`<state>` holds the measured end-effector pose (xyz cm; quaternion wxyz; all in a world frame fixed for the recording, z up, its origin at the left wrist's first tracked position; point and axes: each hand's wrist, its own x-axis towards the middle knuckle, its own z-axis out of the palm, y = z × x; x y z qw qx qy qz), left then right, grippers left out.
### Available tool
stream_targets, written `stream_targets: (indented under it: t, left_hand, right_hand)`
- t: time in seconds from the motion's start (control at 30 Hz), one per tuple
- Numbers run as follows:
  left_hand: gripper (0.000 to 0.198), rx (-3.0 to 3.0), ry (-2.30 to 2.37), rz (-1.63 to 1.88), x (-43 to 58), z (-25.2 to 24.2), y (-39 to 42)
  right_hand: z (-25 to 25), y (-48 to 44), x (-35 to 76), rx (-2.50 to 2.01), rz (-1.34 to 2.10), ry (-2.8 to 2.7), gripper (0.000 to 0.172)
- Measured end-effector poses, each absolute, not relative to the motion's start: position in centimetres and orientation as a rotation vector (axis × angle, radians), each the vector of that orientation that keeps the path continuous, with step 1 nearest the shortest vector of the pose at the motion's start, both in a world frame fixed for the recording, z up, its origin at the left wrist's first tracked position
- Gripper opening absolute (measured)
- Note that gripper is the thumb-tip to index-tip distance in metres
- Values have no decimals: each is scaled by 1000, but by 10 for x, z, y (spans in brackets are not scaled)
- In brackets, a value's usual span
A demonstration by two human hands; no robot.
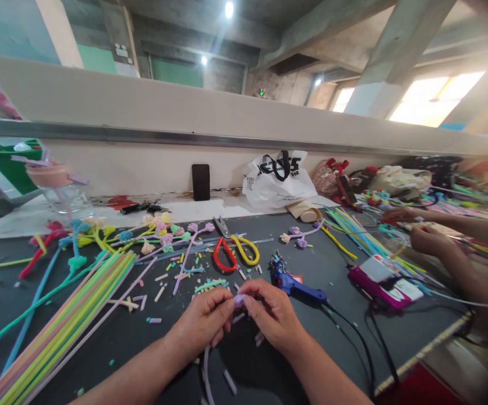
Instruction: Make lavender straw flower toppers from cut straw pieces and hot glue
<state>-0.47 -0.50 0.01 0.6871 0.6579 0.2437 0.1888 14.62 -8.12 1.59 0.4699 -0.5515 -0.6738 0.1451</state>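
Head view: left hand [205, 320] and right hand [269, 315] meet over the dark table [100, 349], fingertips of both pinching a small lilac piece [239, 299] between them. Blue glue gun [292, 281] just beyond; scissors [235, 251] farther back.

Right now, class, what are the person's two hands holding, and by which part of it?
The left hand and right hand together pinch a small lilac piece between their fingertips, gripping either end; only its middle shows.
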Motion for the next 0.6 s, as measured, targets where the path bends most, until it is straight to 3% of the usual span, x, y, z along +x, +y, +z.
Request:
stream_targets:
  t: [0.6]
  left_hand:
    - [32,1473,544,399,-4,-1,-5]
  right_hand:
    - [18,-77,143,-1453,348,-1615,10]
